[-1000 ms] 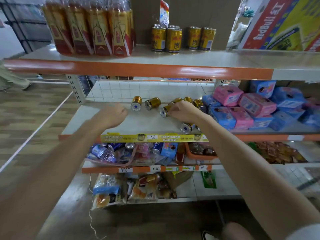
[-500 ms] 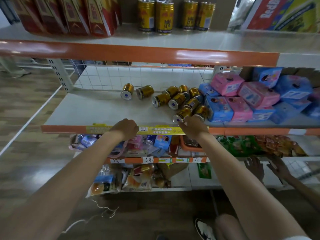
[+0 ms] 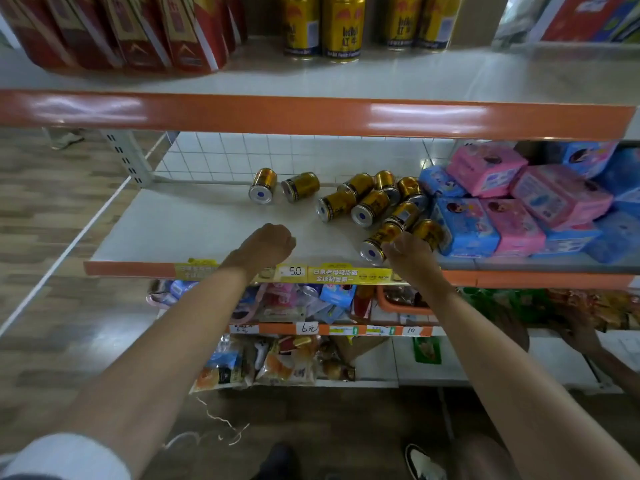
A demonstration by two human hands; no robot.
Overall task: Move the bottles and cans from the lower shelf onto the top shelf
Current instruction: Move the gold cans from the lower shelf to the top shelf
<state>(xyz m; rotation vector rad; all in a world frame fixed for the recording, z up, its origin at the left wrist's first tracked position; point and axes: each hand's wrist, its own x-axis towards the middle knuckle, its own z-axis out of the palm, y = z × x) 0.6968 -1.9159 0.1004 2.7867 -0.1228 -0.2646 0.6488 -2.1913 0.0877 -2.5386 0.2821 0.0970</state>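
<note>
Pick-up step in hand: the right hand (image 3: 412, 256) reaches the front can (image 3: 375, 244), one of several lying loose on the lower shelf (image 3: 194, 233). Its fingers curl against it, but the grip cannot be confirmed. The left hand (image 3: 265, 245) shows only its back, so its state cannot be told. Next move: a firm hold and a lift clearing the top shelf (image 3: 311, 116) edge, where the goods are cut off.

Wood-pattern floor (image 3: 52, 209) is seen from 8 to 10 o'clock, crossed diagonally by a white line (image 3: 69, 244). White shelving with orange front edges is recorded: top shelf (image 3: 485, 77) at 12 o'clock, lower shelf (image 3: 180, 230) at centre. A wire-grid back panel (image 3: 277, 154) and a slotted upright (image 3: 126, 157) are noted behind. Glare (image 3: 426, 114) is reflected on the upper orange edge.
</note>
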